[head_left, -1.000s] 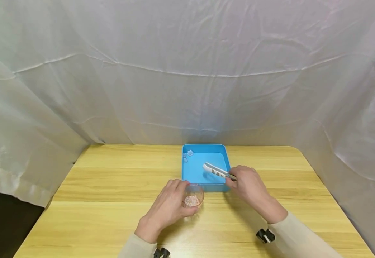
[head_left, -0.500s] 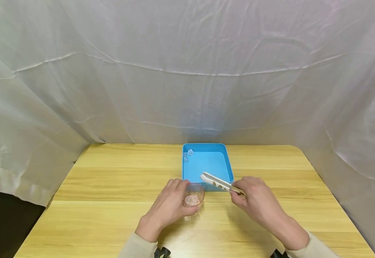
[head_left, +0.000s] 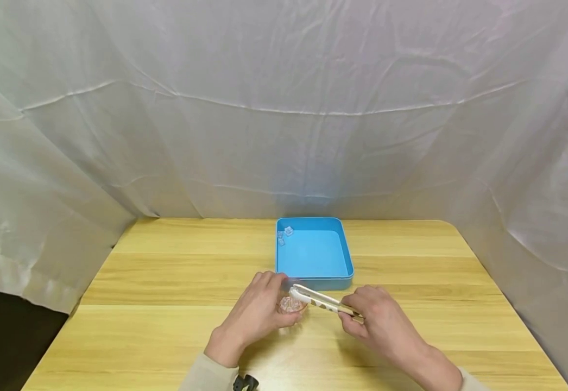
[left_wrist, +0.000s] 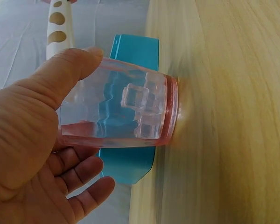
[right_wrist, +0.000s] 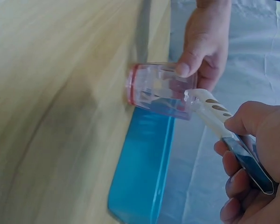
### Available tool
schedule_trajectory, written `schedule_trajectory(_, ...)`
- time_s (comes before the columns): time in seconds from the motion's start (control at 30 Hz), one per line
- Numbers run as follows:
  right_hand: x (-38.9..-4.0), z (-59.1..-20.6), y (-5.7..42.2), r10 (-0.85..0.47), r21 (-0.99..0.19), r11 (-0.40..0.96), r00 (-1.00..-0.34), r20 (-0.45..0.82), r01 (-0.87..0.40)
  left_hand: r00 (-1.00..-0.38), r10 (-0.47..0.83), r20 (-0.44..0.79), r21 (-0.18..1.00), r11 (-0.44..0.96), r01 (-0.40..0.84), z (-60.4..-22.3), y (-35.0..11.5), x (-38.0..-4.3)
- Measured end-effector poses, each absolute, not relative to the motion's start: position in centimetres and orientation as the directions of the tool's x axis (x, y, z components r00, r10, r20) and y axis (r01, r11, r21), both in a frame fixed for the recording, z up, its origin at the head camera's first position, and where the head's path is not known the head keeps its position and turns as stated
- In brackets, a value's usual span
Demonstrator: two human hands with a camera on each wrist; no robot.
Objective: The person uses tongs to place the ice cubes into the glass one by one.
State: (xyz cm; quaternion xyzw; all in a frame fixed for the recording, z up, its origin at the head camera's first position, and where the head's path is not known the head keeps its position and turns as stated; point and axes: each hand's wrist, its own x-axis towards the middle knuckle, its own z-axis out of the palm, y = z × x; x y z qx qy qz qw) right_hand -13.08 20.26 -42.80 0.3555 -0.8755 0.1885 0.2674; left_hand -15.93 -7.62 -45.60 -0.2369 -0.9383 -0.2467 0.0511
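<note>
A clear, pink-tinted plastic cup [left_wrist: 109,105] stands upright on the wooden table with several clear ice cubes [left_wrist: 136,96] at its bottom. My left hand [head_left: 254,312] grips it near the rim, thumb on the near side and fingers on the far side. From the right, my right hand [head_left: 384,323] squeezes a pair of tongs [head_left: 324,303], white with brown spots towards the tips and metal at the handle. Their tips are at the mouth of the cup in the right wrist view; I cannot tell whether a cube is between them.
Directly behind the cup is a square blue tray [head_left: 338,283]. A few clear cubes [head_left: 288,231] lie in its far left corner. Pale grey curtain [head_left: 284,136] surrounds the table [head_left: 176,271] at the back and sides.
My right hand has drawn the tongs from over the blue tray back towards me and then left, bringing the tips to the cup. My left hand keeps its grip on the cup.
</note>
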Motion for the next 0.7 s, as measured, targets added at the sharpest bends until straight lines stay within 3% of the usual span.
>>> schedule_trajectory(0.7,-13.02,-43.64,20.21,-0.514,-0.152,0.669,-0.601,0.612,-0.727,-0.882,0.415,0.224,0.447,0.761,0.471,-45.7,-7.55,-15.97)
